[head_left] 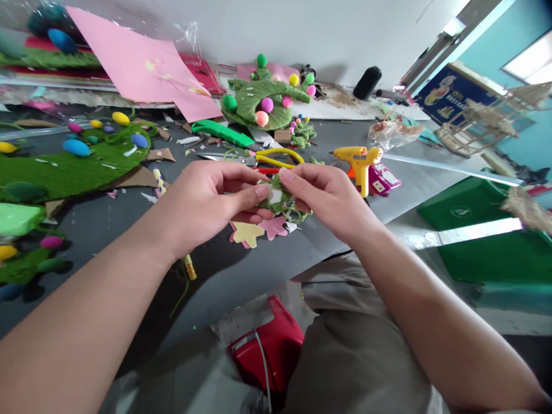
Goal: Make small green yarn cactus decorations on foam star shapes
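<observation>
Between my two hands, just above the grey table (215,282), is a small piece wrapped in green yarn (280,200) with a pale patch on it. My left hand (215,201) pinches its left side between thumb and fingers. On its right side, the thumb and fingers of my right hand (325,195) are closed too. A loose loop of green yarn (299,215) hangs below the piece. Beneath it lie a yellow paper flower (246,234) and a pink paper flower (275,227). Scissors with yellow handles (280,156) lie just behind my fingers.
A yellow glue gun (360,164) stands right of my hands. Behind are a green utility knife (222,133) and a yarn-wrapped tree shape (259,103) with pompoms. Another green yarn shape (86,164) lies left. A green bin (495,230) stands beyond the table's right edge.
</observation>
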Demonstrator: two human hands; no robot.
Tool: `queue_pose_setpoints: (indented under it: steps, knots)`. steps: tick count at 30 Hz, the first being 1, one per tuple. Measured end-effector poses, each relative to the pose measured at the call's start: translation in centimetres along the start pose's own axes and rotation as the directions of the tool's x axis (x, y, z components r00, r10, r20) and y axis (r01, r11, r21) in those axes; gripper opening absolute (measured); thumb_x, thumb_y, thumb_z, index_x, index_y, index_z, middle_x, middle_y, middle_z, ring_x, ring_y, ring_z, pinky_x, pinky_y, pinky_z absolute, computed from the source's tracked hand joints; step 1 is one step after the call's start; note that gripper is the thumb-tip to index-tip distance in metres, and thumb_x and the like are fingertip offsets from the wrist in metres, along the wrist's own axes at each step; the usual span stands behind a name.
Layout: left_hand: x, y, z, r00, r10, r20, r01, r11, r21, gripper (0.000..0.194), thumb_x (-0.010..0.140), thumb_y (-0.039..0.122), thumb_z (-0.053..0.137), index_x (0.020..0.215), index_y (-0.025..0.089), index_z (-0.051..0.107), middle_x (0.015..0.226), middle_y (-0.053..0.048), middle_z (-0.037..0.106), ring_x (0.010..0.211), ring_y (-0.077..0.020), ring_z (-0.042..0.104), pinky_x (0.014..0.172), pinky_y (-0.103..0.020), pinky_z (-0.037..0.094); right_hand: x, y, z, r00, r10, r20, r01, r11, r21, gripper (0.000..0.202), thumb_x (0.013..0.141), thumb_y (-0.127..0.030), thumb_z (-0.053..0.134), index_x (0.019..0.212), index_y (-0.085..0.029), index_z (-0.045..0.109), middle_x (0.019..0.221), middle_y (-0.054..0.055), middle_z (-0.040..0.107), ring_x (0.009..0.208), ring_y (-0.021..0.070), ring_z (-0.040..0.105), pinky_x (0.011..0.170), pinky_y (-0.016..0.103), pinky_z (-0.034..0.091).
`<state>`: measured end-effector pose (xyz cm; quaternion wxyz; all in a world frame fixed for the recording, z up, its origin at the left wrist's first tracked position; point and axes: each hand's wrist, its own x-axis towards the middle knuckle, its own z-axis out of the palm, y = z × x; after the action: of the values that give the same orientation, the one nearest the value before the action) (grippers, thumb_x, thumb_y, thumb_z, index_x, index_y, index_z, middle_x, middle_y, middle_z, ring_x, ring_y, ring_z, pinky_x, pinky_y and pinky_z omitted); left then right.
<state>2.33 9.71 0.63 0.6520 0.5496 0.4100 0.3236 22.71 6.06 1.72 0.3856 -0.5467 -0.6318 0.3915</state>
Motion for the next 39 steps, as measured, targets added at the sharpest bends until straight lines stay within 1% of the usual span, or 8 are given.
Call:
queue_pose_setpoints:
  steps: [7,11,17,23,29,32,37,39]
  knots:
    - [0.2,-0.5,-0.3,0.999,0.001,-0.053,0.000,1.000,0.011,0.027,0.076,0.037,0.090,0.094,0.020,0.078,0.083,-0.004,0.081,0.074,-0.0222,0.080,0.072,-0.028,0.066,0.5,0.8,-0.5,0.991,-0.070,-0.118,0.062,0.996,-0.070,0.035,0.103,-0.046,0.059,0.083,-0.019,0.069,0.081,0.002,0.065,0.073,0.0124,0.056,0.067,0.028,0.044]
    - [0.4,-0.9,-0.4,0.997,-0.013,-0.076,0.014,1.000,0.017,0.030,0.072,0.039,0.092,0.091,0.020,0.077,0.082,-0.005,0.080,0.074,-0.0240,0.080,0.074,-0.032,0.066,1.0,1.3,-0.8,0.980,-0.058,-0.190,0.037,0.993,-0.114,0.032,0.103,-0.038,0.058,0.080,-0.017,0.066,0.078,0.002,0.065,0.073,0.0123,0.057,0.068,0.028,0.044]
    - [0.5,-0.8,-0.3,0.997,-0.023,-0.076,0.022,1.000,-0.014,0.029,0.071,0.034,0.093,0.089,0.019,0.076,0.083,-0.004,0.080,0.074,-0.0240,0.080,0.076,-0.034,0.068,1.4,1.8,-1.3,0.969,-0.086,-0.232,0.055,0.989,-0.137,0.034,0.101,-0.041,0.062,0.075,-0.018,0.064,0.073,0.001,0.062,0.070,0.0120,0.054,0.065,0.028,0.042]
    - [0.3,-0.7,-0.2,0.999,-0.036,-0.029,0.035,0.998,-0.046,0.028,0.074,0.030,0.092,0.093,0.017,0.076,0.087,-0.005,0.081,0.075,-0.0225,0.081,0.078,-0.034,0.069,1.4,1.7,-1.6,0.959,-0.115,-0.257,0.071,0.982,-0.174,0.051,0.103,-0.050,0.056,0.062,-0.021,0.047,0.061,-0.002,0.048,0.062,0.0119,0.044,0.060,0.030,0.035]
    - [0.3,-0.5,-0.3,1.000,-0.028,0.010,0.029,0.999,-0.043,0.031,0.074,0.031,0.092,0.098,0.017,0.077,0.091,-0.006,0.081,0.079,-0.0232,0.081,0.080,-0.035,0.070,1.3,2.1,-1.7,0.973,-0.129,-0.191,0.103,0.984,-0.143,0.039,0.092,-0.052,0.072,0.075,-0.018,0.068,0.071,0.001,0.063,0.067,0.0127,0.053,0.062,0.029,0.041]
    - [0.3,-0.4,-0.3,0.998,-0.053,0.017,0.054,0.997,-0.051,0.030,0.075,0.029,0.092,0.097,0.017,0.077,0.089,-0.005,0.081,0.076,-0.0216,0.081,0.077,-0.032,0.069,1.3,2.3,-1.6,0.971,-0.149,-0.189,0.139,0.988,-0.067,0.033,0.086,-0.049,0.080,0.082,-0.018,0.070,0.078,0.002,0.069,0.070,0.0131,0.058,0.064,0.029,0.045]
    - [0.4,-0.6,-0.4,0.997,-0.063,0.044,0.068,0.990,-0.125,0.024,0.075,0.030,0.091,0.093,0.021,0.078,0.084,-0.002,0.081,0.075,-0.0187,0.081,0.073,-0.025,0.067,0.8,1.8,-1.7,0.953,-0.102,-0.285,0.101,0.995,-0.017,0.051,0.098,-0.055,0.063,0.060,-0.021,0.056,0.054,-0.002,0.050,0.054,0.0117,0.048,0.054,0.029,0.038]
    - [0.4,-0.8,-0.5,0.997,-0.060,0.047,0.066,0.989,-0.133,0.024,0.076,0.032,0.091,0.093,0.022,0.078,0.084,-0.002,0.081,0.076,-0.0194,0.081,0.073,-0.025,0.067,0.5,1.4,-1.7,0.937,-0.188,-0.293,0.167,0.981,-0.095,0.039,0.098,-0.047,0.067,0.068,-0.021,0.066,0.067,0.001,0.063,0.062,0.0134,0.056,0.058,0.030,0.043]
